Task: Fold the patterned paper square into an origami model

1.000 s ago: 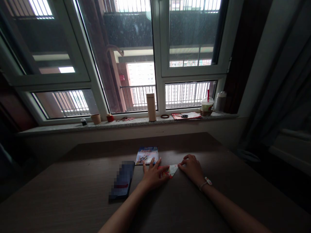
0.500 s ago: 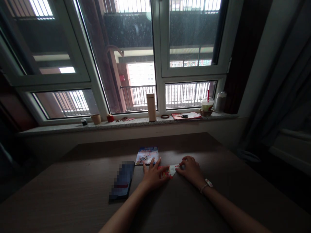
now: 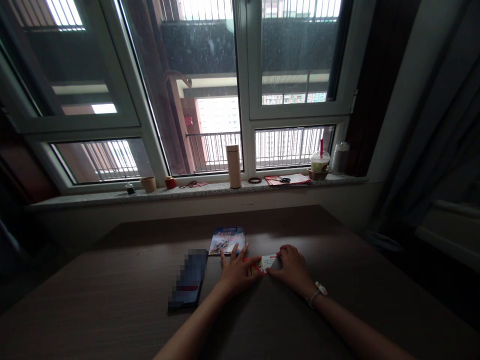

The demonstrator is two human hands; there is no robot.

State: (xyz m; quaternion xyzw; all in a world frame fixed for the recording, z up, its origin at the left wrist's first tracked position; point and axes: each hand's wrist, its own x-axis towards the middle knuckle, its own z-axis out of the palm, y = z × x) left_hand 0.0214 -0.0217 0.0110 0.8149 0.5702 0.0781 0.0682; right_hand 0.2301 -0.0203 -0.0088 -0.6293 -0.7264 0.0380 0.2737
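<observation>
A small folded piece of paper [image 3: 268, 262], red patterned on the left and whitish on the right, lies on the dark wooden table [image 3: 127, 280]. My left hand [image 3: 236, 272] rests on its red part, fingers spread, with thumb and index finger pressing the paper. At the white end, my right hand [image 3: 294, 267] has its fingers bent, the index finger by the upper right corner and the thumb at the lower edge. Just beyond my left fingertips lies a blue picture booklet [image 3: 227, 240]. Left of that hand is a dark, partly pixelated phone-like object [image 3: 189, 280].
Along the granite windowsill [image 3: 210, 190] stand a paper cup [image 3: 148, 184], a red spool-like item [image 3: 170, 182], a beige flask [image 3: 234, 167], a bracelet [image 3: 254, 180], scissors [image 3: 285, 180] on red-and-white papers, and a lidded drink [image 3: 320, 162] with a straw.
My right thumb has moved down and left along the paper, and its white part has changed shape slightly. The left hand stays in place.
</observation>
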